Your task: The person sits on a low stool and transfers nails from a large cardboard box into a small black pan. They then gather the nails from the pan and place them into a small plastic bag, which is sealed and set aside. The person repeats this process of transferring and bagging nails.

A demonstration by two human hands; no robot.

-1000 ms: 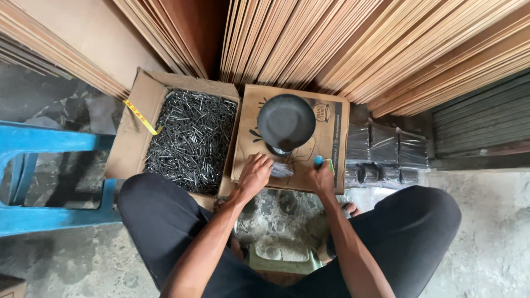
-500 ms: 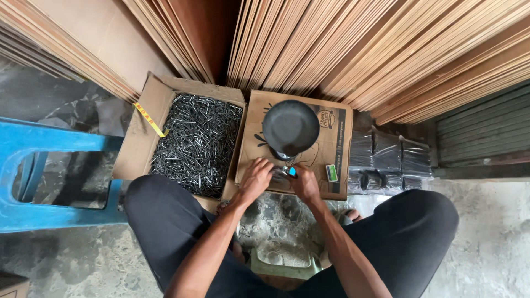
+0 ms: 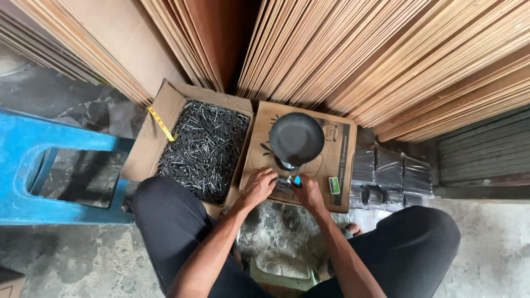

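Observation:
My left hand (image 3: 258, 185) grips a small clear bag of dark nails (image 3: 284, 184) on the near edge of a closed cardboard box (image 3: 338, 157). My right hand (image 3: 309, 193) holds a small blue object (image 3: 297, 180) against the bag, and the two hands almost touch. Just beyond them a round black pan (image 3: 296, 139) stands on the same box. A small green object (image 3: 334, 185) lies on the box to the right of my right hand.
An open carton full of loose dark nails (image 3: 204, 146) sits to the left, with a yellow tape strip (image 3: 161, 122) on its flap. Plastic-wrapped packs (image 3: 389, 174) lie to the right. A blue plastic stool (image 3: 22, 165) stands far left. Leaning plywood sheets (image 3: 331, 55) fill the back.
My right hand left the green object on the box and brought the blue object left to the bag in my left hand. The view has shifted slightly.

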